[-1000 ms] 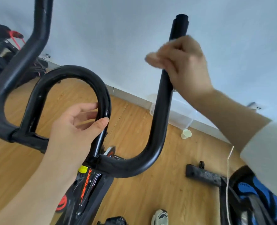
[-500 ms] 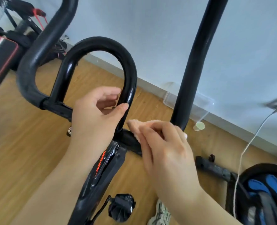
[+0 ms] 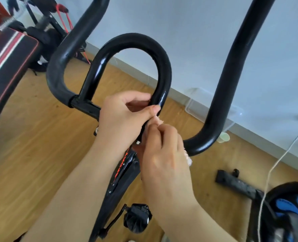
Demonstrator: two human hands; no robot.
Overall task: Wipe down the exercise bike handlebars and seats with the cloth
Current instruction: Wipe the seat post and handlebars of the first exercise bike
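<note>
The black handlebars [image 3: 219,95] of the exercise bike fill the view, with a centre loop [image 3: 136,41] between the two outer horns. My left hand [image 3: 122,117] grips the lower right leg of the loop, thumb across the bar. Just below it, my right hand [image 3: 162,154] holds a small pale pink cloth [image 3: 188,158] pressed against the bar where the loop meets the crossbar. Most of the cloth is hidden inside my fist; only edges peek out. No seat is in view.
The bike's frame [image 3: 122,170] with red lettering and a pedal [image 3: 137,219] sit below. A padded bench [image 3: 6,62] is at left, other gym gear behind it. A clear plastic bin [image 3: 195,105], a paper cup [image 3: 223,137], a white cable [image 3: 274,165] and a blue-black item [image 3: 288,206] lie on the wooden floor.
My right hand came down from the top of the right horn to the base, then shifted left against the loop's base beside my left hand. The view has tilted downward.
</note>
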